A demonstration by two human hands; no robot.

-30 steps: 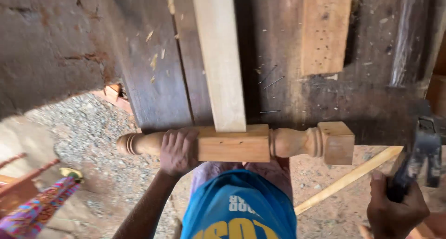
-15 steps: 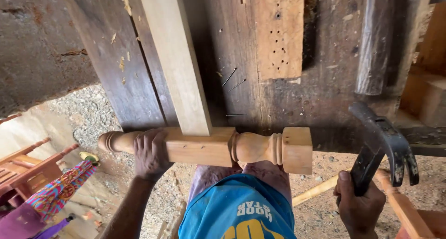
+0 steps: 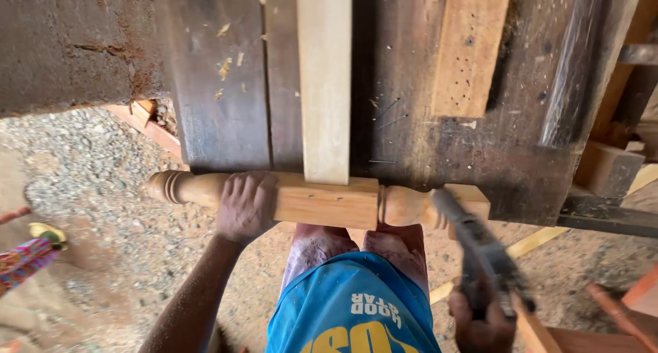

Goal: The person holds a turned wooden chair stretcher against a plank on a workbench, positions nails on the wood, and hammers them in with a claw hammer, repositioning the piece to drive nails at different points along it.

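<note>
A turned wooden leg (image 3: 322, 201) lies crosswise against the edge of a dark, worn workbench (image 3: 425, 72), joined at a right angle to a pale plank (image 3: 325, 79) that rests on the bench. My left hand (image 3: 245, 205) grips the leg left of the joint. My right hand (image 3: 480, 322) holds a dark metal hammer (image 3: 473, 243), blurred by motion, whose head is at the right part of the leg next to its square end block. My knees and blue shorts (image 3: 353, 312) are below the leg.
A short board with several small holes (image 3: 469, 48) lies on the bench at the right. A few loose nails (image 3: 387, 113) lie beside it. Gravel ground (image 3: 89, 209) spreads to the left, with wooden offcuts (image 3: 610, 168) and a pale strip at the right.
The hammer has swung down from its raised position at the right onto the leg's right part. My left hand still grips the leg, and the view has shifted slightly.
</note>
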